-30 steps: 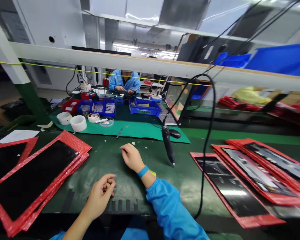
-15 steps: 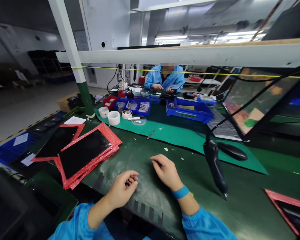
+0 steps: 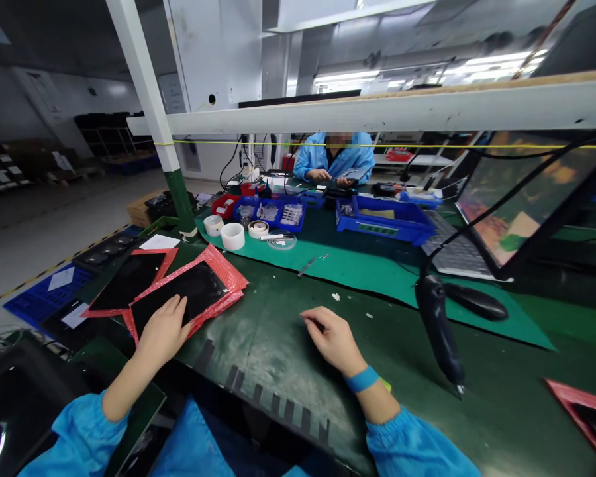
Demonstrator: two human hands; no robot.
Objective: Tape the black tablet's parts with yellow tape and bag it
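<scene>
My left hand (image 3: 163, 330) reaches over the near edge of a black flat screen panel (image 3: 196, 286), fingers stretched out and lying on it. Whether the thumb grips the edge from below is hidden. That panel lies on a stack of red bubble-wrap sheets (image 3: 222, 262). A second black panel (image 3: 129, 281) on red wrap is partly beneath the stack, to its left. My right hand (image 3: 335, 338) rests on the dark green bench, loosely closed with thumb and index near each other; nothing shows in it. A blue band circles its wrist.
A black electric screwdriver (image 3: 442, 331) hangs on its cable to the right, beside a mouse (image 3: 477, 301). Tape rolls (image 3: 233, 236), tweezers (image 3: 306, 266) and blue parts bins (image 3: 385, 222) stand farther back. Another person (image 3: 334, 159) sits across the bench.
My left hand has moved left from the bench's front middle onto the stacked panel, and its fingers have straightened. My right hand stays in place. The view has shifted slightly.
</scene>
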